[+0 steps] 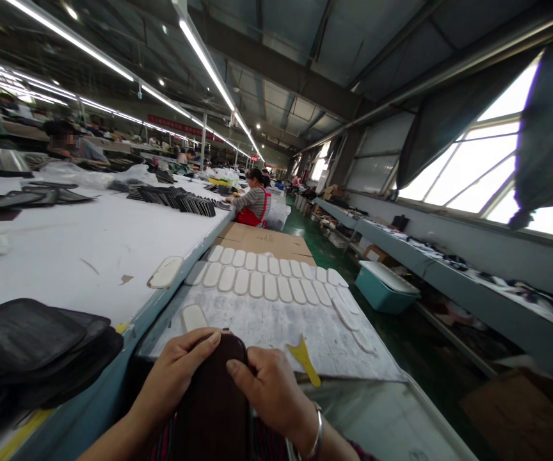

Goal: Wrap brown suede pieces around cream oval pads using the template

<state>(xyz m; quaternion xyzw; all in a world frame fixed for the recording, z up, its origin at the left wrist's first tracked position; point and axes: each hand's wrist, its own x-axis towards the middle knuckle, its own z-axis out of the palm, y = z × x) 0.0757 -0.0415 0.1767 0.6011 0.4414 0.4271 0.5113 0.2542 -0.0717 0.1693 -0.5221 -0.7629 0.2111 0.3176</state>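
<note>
A dark brown, rounded flat piece (pixel 216 397) stands upright close to my body at the bottom centre. My left hand (pixel 175 368) grips its upper left edge, thumb on the near face. On the right edge, my right hand (pixel 269 384) holds it with the thumb pressed on the face and the fingers curled behind. Beyond it, rows of white oval pieces (pixel 256 284) lie on a whitish board (pixel 257 323). A single white oval (pixel 193 317) lies just behind my left hand. The yellow forked tool (pixel 305 360) rests on the board right of my right hand.
Black rounded pieces (pixel 27 339) are stacked on the white table (pixel 89 237) at left, with another white oval (pixel 166 272) at its edge. A person in a red apron (pixel 256 202) sits beyond the cardboard (pixel 267 240). A teal bin (pixel 386 286) stands at right.
</note>
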